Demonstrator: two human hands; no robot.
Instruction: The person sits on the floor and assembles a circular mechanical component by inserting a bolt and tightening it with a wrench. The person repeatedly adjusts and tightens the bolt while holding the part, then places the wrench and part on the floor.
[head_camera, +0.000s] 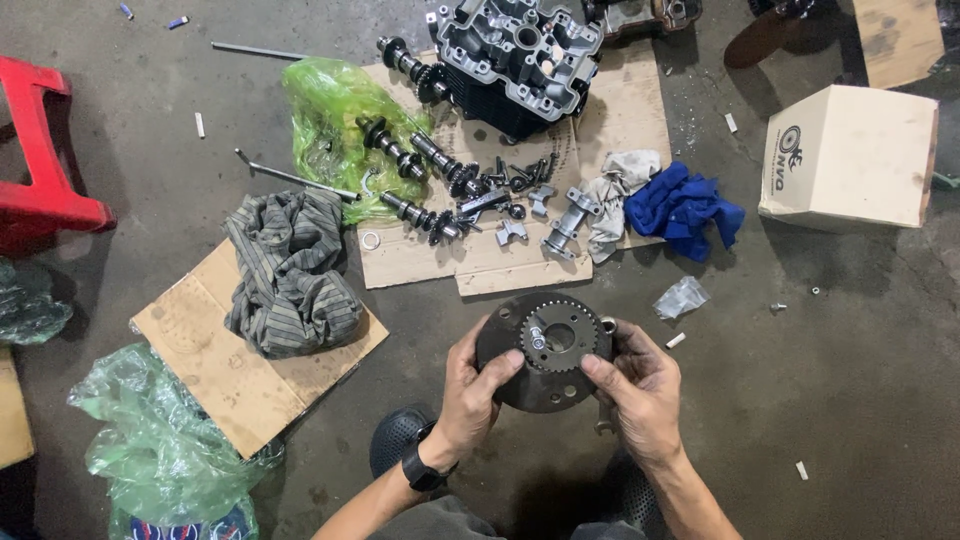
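Note:
A dark round metal disc with a toothed gear (546, 349) at its centre is held up between both hands above the concrete floor. My left hand (475, 392) grips its left rim, thumb laid over the face near the gear. My right hand (640, 385) holds the right rim, thumb pressing on the disc's lower right. A black watch sits on my left wrist.
Ahead lies cardboard (500, 262) with camshafts (420, 215), bolts and small parts, and an engine cylinder head (515, 60). A striped cloth (290, 275), green plastic bags (335, 125), blue rag (685, 205), cardboard box (850, 155) and red stool (40, 150) surround them.

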